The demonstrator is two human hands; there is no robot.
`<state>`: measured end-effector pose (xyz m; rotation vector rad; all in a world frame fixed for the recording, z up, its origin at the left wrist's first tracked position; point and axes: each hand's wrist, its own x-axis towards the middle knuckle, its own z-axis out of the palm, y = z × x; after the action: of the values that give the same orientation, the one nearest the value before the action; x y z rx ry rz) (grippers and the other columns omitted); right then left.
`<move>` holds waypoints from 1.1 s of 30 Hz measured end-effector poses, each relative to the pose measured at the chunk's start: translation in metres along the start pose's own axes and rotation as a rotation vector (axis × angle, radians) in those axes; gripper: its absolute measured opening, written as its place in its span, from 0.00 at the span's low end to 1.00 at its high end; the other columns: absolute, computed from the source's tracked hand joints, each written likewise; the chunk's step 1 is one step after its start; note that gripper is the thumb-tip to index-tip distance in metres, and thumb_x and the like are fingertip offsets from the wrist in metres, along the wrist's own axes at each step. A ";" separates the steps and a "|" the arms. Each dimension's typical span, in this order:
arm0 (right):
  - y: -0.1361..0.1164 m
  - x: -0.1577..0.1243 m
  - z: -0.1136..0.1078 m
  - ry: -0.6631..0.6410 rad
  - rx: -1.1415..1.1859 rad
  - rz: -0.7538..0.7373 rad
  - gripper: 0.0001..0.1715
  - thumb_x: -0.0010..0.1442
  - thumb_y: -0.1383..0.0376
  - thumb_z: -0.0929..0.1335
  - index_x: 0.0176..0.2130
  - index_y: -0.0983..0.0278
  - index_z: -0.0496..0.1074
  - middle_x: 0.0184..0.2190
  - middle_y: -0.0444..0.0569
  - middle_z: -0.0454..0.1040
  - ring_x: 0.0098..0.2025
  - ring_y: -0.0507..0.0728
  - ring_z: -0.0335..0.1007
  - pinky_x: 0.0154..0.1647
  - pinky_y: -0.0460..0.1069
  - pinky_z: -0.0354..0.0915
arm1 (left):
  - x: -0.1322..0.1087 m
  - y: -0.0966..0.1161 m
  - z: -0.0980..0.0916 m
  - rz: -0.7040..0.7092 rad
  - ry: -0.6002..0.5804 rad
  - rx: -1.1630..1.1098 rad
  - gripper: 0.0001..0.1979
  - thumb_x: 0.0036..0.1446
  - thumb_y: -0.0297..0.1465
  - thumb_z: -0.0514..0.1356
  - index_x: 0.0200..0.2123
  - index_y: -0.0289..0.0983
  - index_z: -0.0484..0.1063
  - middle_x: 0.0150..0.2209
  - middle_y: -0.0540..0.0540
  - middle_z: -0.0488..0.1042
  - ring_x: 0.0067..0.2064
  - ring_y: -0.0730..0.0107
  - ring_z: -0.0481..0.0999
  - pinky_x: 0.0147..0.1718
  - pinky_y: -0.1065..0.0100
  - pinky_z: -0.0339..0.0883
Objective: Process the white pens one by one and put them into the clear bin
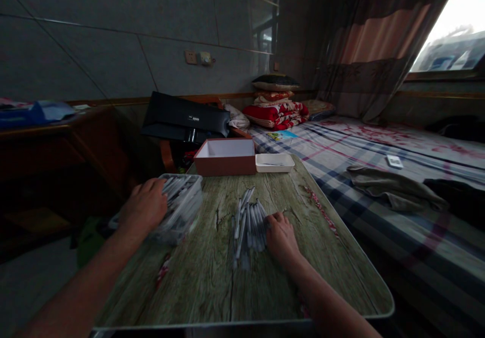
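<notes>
A clear plastic box (182,204) full of grey pens sits at the table's left edge. My left hand (145,205) rests on its near side, fingers curled over the rim and the pens. A loose pile of grey pens (248,223) lies in the middle of the wood-grain table (212,277). My right hand (281,237) lies on the right side of that pile, fingers bent and pressed against the pens.
A brown cardboard box (226,157) with a white inside and a small white tray (274,162) stand at the table's far edge. A bed (379,176) with a plaid sheet, clothes and folded blankets lies to the right. A dark monitor (185,118) leans behind the table.
</notes>
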<state>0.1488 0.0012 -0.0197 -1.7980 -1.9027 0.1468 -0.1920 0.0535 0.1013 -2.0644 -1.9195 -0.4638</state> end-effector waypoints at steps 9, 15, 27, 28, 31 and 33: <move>-0.004 0.003 -0.008 -0.045 0.045 0.077 0.12 0.52 0.75 0.62 0.36 0.63 0.69 0.34 0.53 0.71 0.35 0.58 0.68 0.34 0.48 0.58 | -0.057 0.123 -0.010 0.092 -0.011 -0.857 0.11 0.51 0.32 0.60 0.40 0.42 0.76 0.50 0.42 0.72 0.56 0.51 0.65 0.61 0.52 0.49; 0.002 0.009 -0.007 0.206 0.504 0.071 0.17 0.52 0.72 0.61 0.43 0.64 0.67 0.31 0.48 0.69 0.32 0.56 0.67 0.35 0.49 0.62 | -0.079 0.167 0.019 -0.272 -0.280 -1.480 0.16 0.45 0.26 0.66 0.40 0.43 0.77 0.48 0.43 0.73 0.54 0.58 0.68 0.52 0.65 0.62; -0.027 -0.008 -0.008 -0.590 1.650 0.139 0.16 0.52 0.60 0.69 0.41 0.64 0.70 0.22 0.40 0.65 0.19 0.48 0.56 0.19 0.43 0.53 | -0.086 0.201 0.043 -0.625 -0.371 -2.098 0.08 0.49 0.25 0.65 0.35 0.38 0.74 0.40 0.45 0.79 0.43 0.65 0.77 0.45 0.69 0.66; -0.028 -0.008 -0.007 -0.617 1.668 0.184 0.15 0.53 0.58 0.69 0.38 0.64 0.69 0.19 0.39 0.63 0.17 0.47 0.53 0.17 0.43 0.50 | -0.086 0.202 0.043 -0.611 -0.354 -2.098 0.06 0.50 0.26 0.64 0.34 0.38 0.74 0.40 0.45 0.79 0.43 0.65 0.77 0.46 0.69 0.66; -0.026 -0.007 -0.009 -0.718 1.723 0.291 0.16 0.53 0.54 0.70 0.32 0.64 0.66 0.15 0.36 0.55 0.14 0.45 0.43 0.15 0.42 0.42 | -0.086 0.207 0.044 -0.527 -0.303 -2.022 0.04 0.53 0.32 0.63 0.31 0.37 0.73 0.39 0.44 0.79 0.44 0.65 0.76 0.46 0.69 0.65; -0.026 -0.007 -0.011 -0.787 1.768 0.306 0.18 0.52 0.54 0.71 0.36 0.63 0.66 0.15 0.34 0.53 0.15 0.44 0.39 0.15 0.41 0.38 | -0.086 0.212 0.046 -0.495 -0.259 -1.971 0.09 0.55 0.36 0.61 0.28 0.37 0.72 0.37 0.44 0.79 0.42 0.64 0.76 0.45 0.68 0.66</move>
<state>0.1305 -0.0115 -0.0010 -0.6317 -0.8858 2.0503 0.0154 -0.0209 0.0261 -2.1007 -2.1475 -3.3198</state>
